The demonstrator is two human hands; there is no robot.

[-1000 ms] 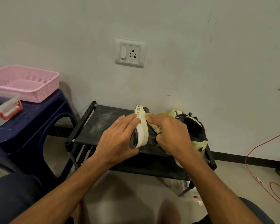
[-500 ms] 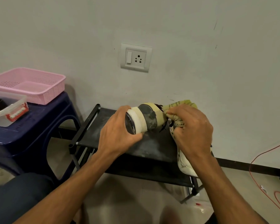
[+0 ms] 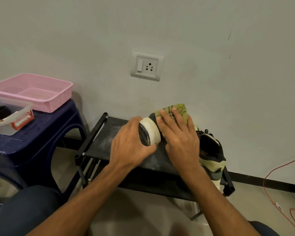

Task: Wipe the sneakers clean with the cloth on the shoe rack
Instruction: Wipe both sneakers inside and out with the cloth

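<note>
Bracing side: the left hand (image 3: 131,143) has its fingers (image 3: 134,120) and thumb wrapped round the white sole end of one sneaker (image 3: 152,132), which it holds tipped on its side on top of the shoe rack (image 3: 104,142).
Wiping side: the right hand (image 3: 179,138) lies flat, fingers straight and slightly spread, pressing the cloth (image 3: 180,110) onto the dark upper.
Cloth: yellow-green with dark lines, spread over the sneaker's far side (how far it wraps underneath cannot be told).
Waiting: a second sneaker (image 3: 211,150) sits just beside the right hand, at the rack's right end.
Step in hand: by my reading, the upper of the first shoe is being rubbed down and the pair is not finished.
Next move calls for: firm strokes along the upper while the left hand keeps the shoe from rolling, then a turn to bring up an unwiped face. Its dusty-looking sole probably needs a pass too.
</note>
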